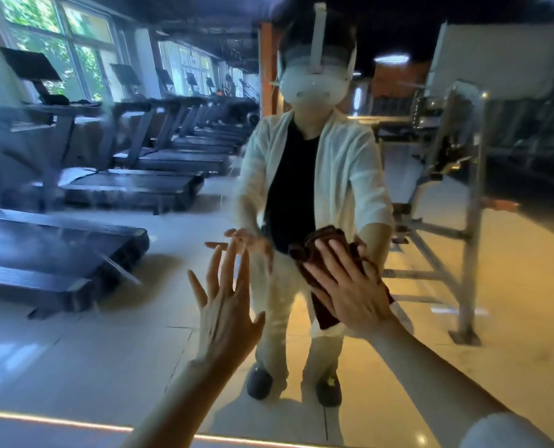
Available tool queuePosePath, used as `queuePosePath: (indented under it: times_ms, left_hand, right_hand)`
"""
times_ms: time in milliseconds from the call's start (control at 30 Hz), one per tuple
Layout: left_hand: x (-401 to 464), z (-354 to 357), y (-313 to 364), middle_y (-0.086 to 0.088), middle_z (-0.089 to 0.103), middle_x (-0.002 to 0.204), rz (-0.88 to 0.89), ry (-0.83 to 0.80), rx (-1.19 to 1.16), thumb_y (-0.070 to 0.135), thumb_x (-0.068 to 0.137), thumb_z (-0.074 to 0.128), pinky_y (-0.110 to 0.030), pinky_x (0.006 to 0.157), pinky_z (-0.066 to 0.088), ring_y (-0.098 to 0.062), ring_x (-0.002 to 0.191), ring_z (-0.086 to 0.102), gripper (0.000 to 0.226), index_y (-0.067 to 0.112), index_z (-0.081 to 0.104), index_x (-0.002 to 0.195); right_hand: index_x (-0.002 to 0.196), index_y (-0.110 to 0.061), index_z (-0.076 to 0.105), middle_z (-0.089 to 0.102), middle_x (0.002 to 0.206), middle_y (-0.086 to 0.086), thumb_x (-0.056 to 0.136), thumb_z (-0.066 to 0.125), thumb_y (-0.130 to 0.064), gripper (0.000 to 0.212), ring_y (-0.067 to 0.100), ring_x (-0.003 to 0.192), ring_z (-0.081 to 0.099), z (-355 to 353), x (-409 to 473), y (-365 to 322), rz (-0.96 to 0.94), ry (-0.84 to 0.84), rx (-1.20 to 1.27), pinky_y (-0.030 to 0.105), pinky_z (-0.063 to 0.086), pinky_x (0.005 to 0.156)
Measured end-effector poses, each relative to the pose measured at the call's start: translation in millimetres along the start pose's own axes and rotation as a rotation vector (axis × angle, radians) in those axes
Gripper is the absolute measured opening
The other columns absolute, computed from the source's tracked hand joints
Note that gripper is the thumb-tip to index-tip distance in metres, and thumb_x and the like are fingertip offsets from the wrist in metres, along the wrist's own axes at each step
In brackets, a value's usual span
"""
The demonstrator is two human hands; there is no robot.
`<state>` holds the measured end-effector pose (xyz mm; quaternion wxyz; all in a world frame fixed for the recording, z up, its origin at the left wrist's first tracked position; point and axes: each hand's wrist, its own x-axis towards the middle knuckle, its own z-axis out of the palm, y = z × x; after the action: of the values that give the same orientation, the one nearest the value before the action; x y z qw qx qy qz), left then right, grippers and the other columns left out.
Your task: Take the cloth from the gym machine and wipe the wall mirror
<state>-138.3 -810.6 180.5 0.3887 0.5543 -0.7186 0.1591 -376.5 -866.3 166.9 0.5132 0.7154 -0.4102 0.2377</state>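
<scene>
Head view: right hand (350,286) presses cloth (325,250) flat against mirror (107,350).

One brown cloth (325,253) and one wall mirror (75,334) — with two hands, the left hand (225,315) and the right hand (350,287). Reflected in the glass: one person (314,189), one metal-framed gym machine (456,176), and a row of treadmills (133,185) — at least four, the farther ones too blurred to count.
</scene>
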Motion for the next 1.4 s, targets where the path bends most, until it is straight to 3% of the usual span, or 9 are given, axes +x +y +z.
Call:
queuePosePath:
  times_ms: [167,333,433,733,833,1000,1100,1200,1400]
  left_hand:
    - [18,12,49,-0.012,0.012,0.165,0.049,-0.046,-0.075,0.027,0.061,0.093,-0.073,0.114,0.005,-0.032,0.152,0.001,0.122,0.015,0.021,0.159]
    - [24,23,81,-0.009,0.006,0.167,0.089,-0.114,-0.089,0.022,0.061,0.091,-0.061,0.119,-0.010,-0.023,0.154,-0.009,0.121,0.014,0.020,0.159]
    - [20,27,88,-0.008,0.006,0.167,0.101,-0.138,-0.084,0.022,0.059,0.093,-0.060,0.119,-0.013,-0.021,0.154,-0.011,0.123,0.013,0.020,0.159]
    - [24,38,127,-0.011,0.011,0.166,0.182,-0.111,-0.144,0.031,0.063,0.091,-0.044,0.119,-0.023,-0.024,0.154,-0.002,0.114,0.008,0.029,0.156]
    - [16,49,128,-0.010,0.010,0.166,0.197,-0.129,-0.138,0.028,0.058,0.093,-0.048,0.120,-0.020,-0.022,0.154,-0.004,0.116,0.006,0.031,0.155]
    - [4,56,126,-0.007,0.003,0.168,0.229,-0.180,-0.084,0.023,0.056,0.092,-0.054,0.119,-0.018,-0.025,0.155,-0.003,0.120,0.010,0.027,0.157]
    - [6,58,132,-0.007,0.004,0.167,0.239,-0.169,-0.093,0.025,0.057,0.093,-0.049,0.119,-0.021,-0.027,0.154,0.000,0.121,0.008,0.026,0.157]
    - [1,64,139,-0.013,0.011,0.166,0.228,-0.140,-0.100,0.028,0.067,0.086,-0.064,0.118,-0.007,-0.032,0.154,0.007,0.109,0.008,0.027,0.156]
    - [-27,77,120,-0.012,0.015,0.166,0.217,-0.235,-0.041,0.024,0.055,0.094,-0.075,0.113,0.008,-0.034,0.151,0.016,0.125,0.009,0.024,0.157]
  right_hand:
    - [0.160,-0.021,0.020,0.024,0.163,0.022,0.107,0.035,-0.048,0.061,0.038,0.152,0.017,-36,91,81,0.641,0.170,0.033,0.055,0.012,0.120]
    - [0.158,-0.021,0.020,0.014,0.163,0.018,0.106,0.031,-0.049,0.060,0.038,0.153,0.011,-10,-5,38,0.400,-0.027,0.105,0.061,0.028,0.114]
    - [0.149,-0.021,0.039,0.032,0.157,0.021,0.107,0.028,-0.050,0.052,0.036,0.151,0.014,-4,-74,21,0.322,-0.165,0.110,0.062,0.025,0.117]
    - [0.159,-0.021,0.023,0.025,0.162,0.024,0.104,0.032,-0.056,0.066,0.042,0.151,0.021,-42,70,154,0.700,0.207,-0.021,0.057,-0.001,0.120]
    - [0.158,-0.019,0.022,0.023,0.160,0.029,0.104,0.031,-0.054,0.066,0.045,0.149,0.017,-20,8,120,0.789,0.157,0.045,0.053,-0.004,0.122]
    - [0.150,-0.015,0.031,0.019,0.155,0.034,0.104,0.022,-0.057,0.063,0.051,0.145,0.017,0,-102,50,0.814,-0.122,0.162,0.074,0.026,0.109]
    - [0.159,-0.024,0.019,0.014,0.159,0.031,0.104,0.024,-0.060,0.066,0.047,0.149,0.012,-4,-87,89,0.731,-0.023,0.121,0.068,0.011,0.116]
    - [0.159,-0.021,0.025,0.018,0.161,0.031,0.105,0.026,-0.057,0.064,0.047,0.150,0.014,-10,-68,158,0.827,0.119,0.026,0.061,-0.006,0.119]
    - [0.155,-0.009,0.028,0.023,0.157,0.036,0.105,0.021,-0.052,0.066,0.049,0.148,0.016,9,-105,127,0.954,0.163,0.077,0.058,0.004,0.123]
